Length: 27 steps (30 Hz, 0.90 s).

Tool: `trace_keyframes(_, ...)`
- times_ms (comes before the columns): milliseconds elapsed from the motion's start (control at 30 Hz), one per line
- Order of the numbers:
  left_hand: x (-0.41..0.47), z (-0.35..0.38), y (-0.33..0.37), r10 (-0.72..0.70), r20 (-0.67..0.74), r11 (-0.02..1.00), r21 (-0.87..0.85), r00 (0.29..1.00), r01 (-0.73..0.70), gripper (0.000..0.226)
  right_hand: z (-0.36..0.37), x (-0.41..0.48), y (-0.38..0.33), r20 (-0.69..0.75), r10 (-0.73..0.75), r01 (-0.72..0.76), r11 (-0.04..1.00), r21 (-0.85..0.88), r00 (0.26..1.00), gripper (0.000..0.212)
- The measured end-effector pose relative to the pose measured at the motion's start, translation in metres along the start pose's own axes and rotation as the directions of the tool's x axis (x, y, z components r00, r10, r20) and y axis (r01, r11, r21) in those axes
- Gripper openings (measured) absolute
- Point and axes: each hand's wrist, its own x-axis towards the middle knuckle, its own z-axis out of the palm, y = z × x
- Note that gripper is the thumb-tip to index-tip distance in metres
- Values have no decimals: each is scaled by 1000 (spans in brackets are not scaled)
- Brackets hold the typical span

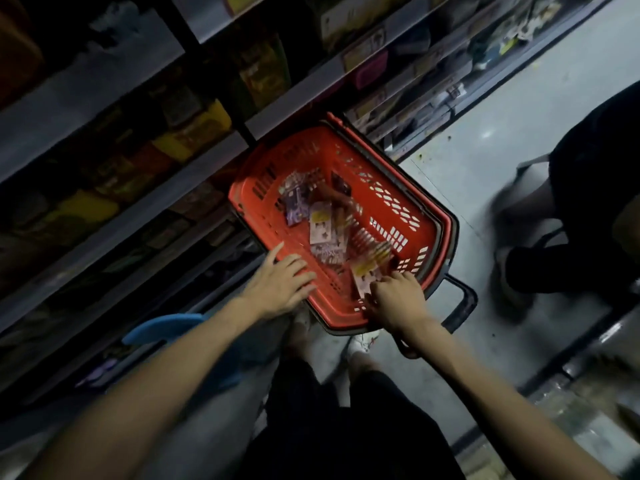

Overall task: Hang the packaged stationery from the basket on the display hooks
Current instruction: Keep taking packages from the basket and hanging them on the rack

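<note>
The packaged stationery (322, 220) is scattered in the red basket (388, 174), which is set on the floor against the dark shelving (121, 220). The left hand (277, 289) is laid flat, fingers spread, on the near left rim, while a pink packet (363, 277) at the near right corner is gripped by the curled fingers of the right hand (398, 299). The basket is flanked by a blue stool (162, 329) and another person's legs (554, 271).
</note>
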Motion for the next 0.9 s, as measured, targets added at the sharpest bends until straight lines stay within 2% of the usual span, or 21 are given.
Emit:
trace_keyframes(100,26,-4,-36,62,42,998,11,997,-62,71,-4,36,-16,57,130,-134,989,58,990,30)
trace_keyframes(233,51,-11,-48,159,135,985,46,978,-166,62,17,103,-40,279,304,-356,921,156,911,31)
trace_keyframes(300,62,-14,-55,135,166,991,-27,977,-132,65,32,130,-44,368,358,-449,870,202,858,32)
trace_keyframes(367,73,-13,-61,51,181,995,-97,982,-34,58,44,148,-43,406,417,-529,821,215,813,36)
trace_keyframes(500,84,-1,-58,-86,173,983,-144,981,111,45,78,167,-36,373,523,-607,780,153,767,40)
trace_keyframes(633,85,6,-59,-169,120,961,-202,978,191,41,106,171,-33,328,595,-658,742,129,734,70)
trace_keyframes(700,85,5,-58,-193,119,955,-207,974,215,40,113,172,-31,269,610,-656,743,135,746,78)
trace_keyframes(767,85,5,-56,-208,121,949,-216,971,230,38,121,173,-26,235,645,-684,709,171,727,80)
trace_keyframes(833,85,4,-56,-222,124,943,-227,967,245,37,119,172,-25,260,659,-708,645,288,706,67)
trace_keyframes(900,85,2,-56,-228,119,940,-231,966,250,36,108,174,-24,303,676,-710,468,526,671,36)
